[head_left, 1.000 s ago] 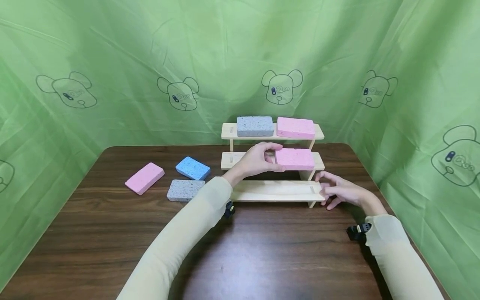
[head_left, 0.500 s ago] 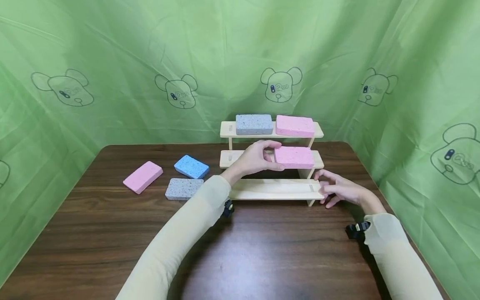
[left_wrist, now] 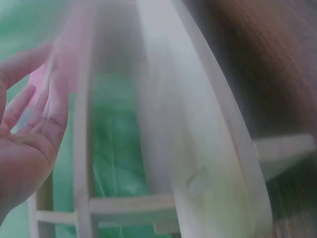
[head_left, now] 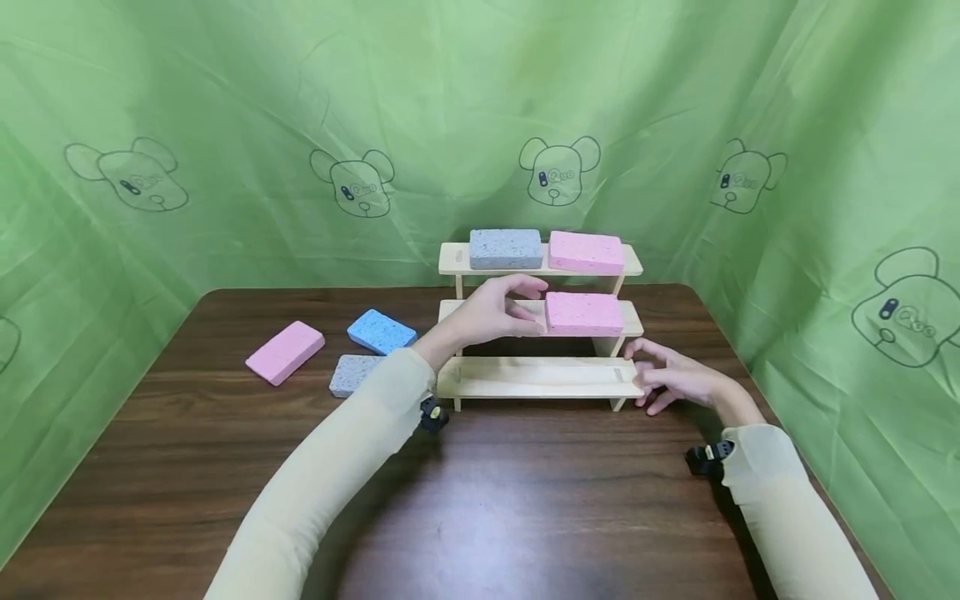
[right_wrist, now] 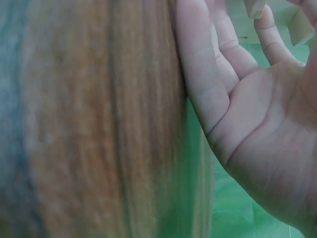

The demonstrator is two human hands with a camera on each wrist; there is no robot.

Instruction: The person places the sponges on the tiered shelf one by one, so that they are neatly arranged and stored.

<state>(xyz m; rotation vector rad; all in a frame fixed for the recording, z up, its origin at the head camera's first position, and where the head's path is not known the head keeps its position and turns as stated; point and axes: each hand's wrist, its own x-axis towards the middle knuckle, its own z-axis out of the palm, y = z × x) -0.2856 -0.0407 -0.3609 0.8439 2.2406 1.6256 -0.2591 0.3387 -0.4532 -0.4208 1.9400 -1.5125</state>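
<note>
A three-tier wooden display rack [head_left: 540, 389] stands toward the back of the table. On its middle tier lies a pink sponge-like block [head_left: 583, 313]. My left hand [head_left: 483, 312] is just left of that block, with thumb and fingers spread apart and a small gap before its edge. The left wrist view shows the same hand [left_wrist: 29, 134] with loosely extended fingers and nothing in the palm. At the right end of the lowest tier, my right hand [head_left: 678, 381] touches the rack with its fingertips, fingers relaxed. The top tier bears a grey block [head_left: 506, 249] and another pink block [head_left: 586, 252].
Left of the rack on the brown wooden table [head_left: 480, 500] lie a pink block [head_left: 286, 353], a blue block [head_left: 382, 332] and a grey block [head_left: 349, 375], partly hidden by my left sleeve [head_left: 352, 442]. A green curtain [head_left: 450, 100] hangs close behind.
My left hand has let go of the pink block on the middle tier and drawn back slightly to the left. My right hand has stayed at the rack's end.
</note>
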